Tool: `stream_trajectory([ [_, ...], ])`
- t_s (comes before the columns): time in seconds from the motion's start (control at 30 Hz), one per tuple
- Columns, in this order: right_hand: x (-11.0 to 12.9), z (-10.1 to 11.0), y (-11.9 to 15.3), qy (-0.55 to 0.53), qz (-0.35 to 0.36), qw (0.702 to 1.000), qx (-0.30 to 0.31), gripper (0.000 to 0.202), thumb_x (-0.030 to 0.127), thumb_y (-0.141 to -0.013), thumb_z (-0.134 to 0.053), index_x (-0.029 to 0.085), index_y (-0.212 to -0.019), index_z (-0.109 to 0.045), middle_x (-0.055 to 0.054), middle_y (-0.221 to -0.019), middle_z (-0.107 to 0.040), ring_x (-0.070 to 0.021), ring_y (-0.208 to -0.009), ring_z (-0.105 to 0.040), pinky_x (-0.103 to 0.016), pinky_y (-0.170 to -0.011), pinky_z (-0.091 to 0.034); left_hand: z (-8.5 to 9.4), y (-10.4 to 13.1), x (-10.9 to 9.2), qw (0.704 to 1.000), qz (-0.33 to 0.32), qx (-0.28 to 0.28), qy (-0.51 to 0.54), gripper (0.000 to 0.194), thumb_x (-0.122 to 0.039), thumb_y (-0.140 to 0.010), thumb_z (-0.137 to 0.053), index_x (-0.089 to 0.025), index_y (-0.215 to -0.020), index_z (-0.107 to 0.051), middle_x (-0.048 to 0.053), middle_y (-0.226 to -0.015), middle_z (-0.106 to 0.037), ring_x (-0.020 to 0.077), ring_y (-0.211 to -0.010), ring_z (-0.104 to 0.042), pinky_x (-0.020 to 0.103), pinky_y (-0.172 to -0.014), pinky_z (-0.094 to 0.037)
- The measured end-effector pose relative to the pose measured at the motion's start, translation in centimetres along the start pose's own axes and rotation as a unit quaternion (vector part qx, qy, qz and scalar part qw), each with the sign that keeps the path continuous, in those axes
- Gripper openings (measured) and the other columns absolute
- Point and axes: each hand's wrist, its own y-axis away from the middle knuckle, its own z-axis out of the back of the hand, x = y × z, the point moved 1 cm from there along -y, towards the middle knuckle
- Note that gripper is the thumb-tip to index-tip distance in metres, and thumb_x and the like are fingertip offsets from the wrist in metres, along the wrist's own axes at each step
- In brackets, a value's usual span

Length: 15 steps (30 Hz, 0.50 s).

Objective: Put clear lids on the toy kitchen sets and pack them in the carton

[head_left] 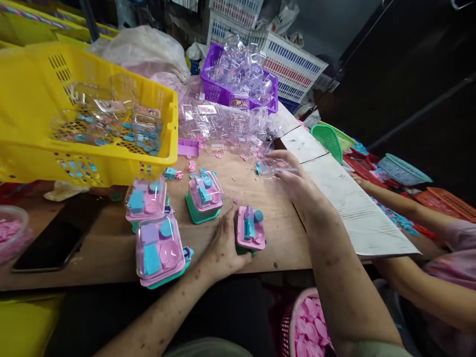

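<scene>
My left hand is wrapped round a small pink and green toy box, which has purple and blue pieces on its top and no clear cover over them. Farther out, my right hand has its fingers closed on a clear plastic cover, slightly blurred, with a bit of blue at its left end. Three similar boxes with clear covers stand to the left: one box near my left hand, another box behind, and a third box at the table's front.
A yellow basket and a purple basket hold clear covers; more covers are heaped between them. A phone lies at left. White board borders the right side, where a co-worker's arm reaches in. Below is a pink basket.
</scene>
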Motion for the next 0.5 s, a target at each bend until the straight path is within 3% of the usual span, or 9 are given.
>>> stream_trajectory([
  [0.07, 0.7, -1.2, 4.3, -0.075, 0.031, 0.994, -0.071, 0.080, 0.090, -0.084, -0.082, 0.038, -0.143, -0.066, -0.006, -0.144, -0.072, -0.0380, -0.136, -0.071, -0.058, -0.121, -0.057, -0.2, 0.0, 0.2, 1.000, 0.001, -0.013, -0.004, 0.147, -0.028, -0.076, -0.102, -0.027, -0.183, -0.002, 0.026, -0.185, -0.031, 0.0476, -0.172, -0.039, 0.072, -0.140, -0.038],
  [0.13, 0.8, -3.3, 7.4, -0.127, 0.057, 0.985, -0.097, 0.090, 0.088, -0.078, -0.091, 0.042, -0.149, -0.062, -0.006, -0.149, -0.070, -0.0385, -0.142, -0.069, -0.060, -0.127, -0.053, -0.4, 0.3, 0.1, 0.999, 0.006, -0.026, -0.017, 0.151, -0.037, -0.075, -0.107, -0.026, -0.183, -0.002, 0.028, -0.185, -0.031, 0.0490, -0.173, -0.037, 0.071, -0.140, -0.040],
  [0.23, 0.3, -5.5, 9.9, -0.138, 0.044, 0.989, -0.030, 0.104, 0.080, -0.077, -0.099, 0.047, -0.163, -0.050, -0.006, -0.155, -0.066, -0.0388, -0.150, -0.065, -0.063, -0.134, -0.047, -0.4, 0.6, -0.1, 0.999, 0.007, -0.022, -0.024, 0.155, -0.042, -0.074, -0.110, -0.028, -0.183, 0.000, 0.028, -0.186, -0.028, 0.0492, -0.175, -0.033, 0.069, -0.140, -0.040],
  [0.3, 0.1, -5.4, 10.7, -0.090, 0.024, 0.995, 0.022, 0.101, 0.077, -0.084, -0.096, 0.044, -0.166, -0.048, -0.009, -0.159, -0.062, -0.0388, -0.157, -0.060, -0.063, -0.139, -0.042, -0.2, 0.5, -0.1, 1.000, 0.008, -0.015, -0.015, 0.159, -0.041, -0.071, -0.111, -0.028, -0.183, 0.002, 0.028, -0.186, -0.028, 0.0487, -0.175, -0.034, 0.069, -0.141, -0.039],
  [0.4, 0.6, -3.4, 11.3, 0.022, 0.012, 0.996, 0.084, 0.083, 0.075, -0.091, -0.091, 0.037, -0.156, -0.054, -0.012, -0.161, -0.058, -0.0381, -0.163, -0.053, -0.063, -0.141, -0.038, 0.0, 0.4, 0.1, 1.000, 0.016, -0.002, -0.008, 0.156, -0.039, -0.070, -0.111, -0.026, -0.182, -0.003, 0.028, -0.186, -0.029, 0.0477, -0.173, -0.036, 0.069, -0.141, -0.037],
  [0.5, 1.8, -1.4, 11.6, 0.117, -0.004, 0.983, 0.142, 0.079, 0.065, -0.092, -0.092, 0.035, -0.154, -0.052, -0.014, -0.159, -0.058, -0.0378, -0.160, -0.055, -0.063, -0.136, -0.046, 0.1, 0.3, 0.3, 1.000, 0.017, 0.004, -0.001, 0.147, -0.039, -0.070, -0.112, -0.024, -0.179, -0.015, 0.027, -0.186, -0.030, 0.0470, -0.174, -0.035, 0.069, -0.142, -0.036],
])
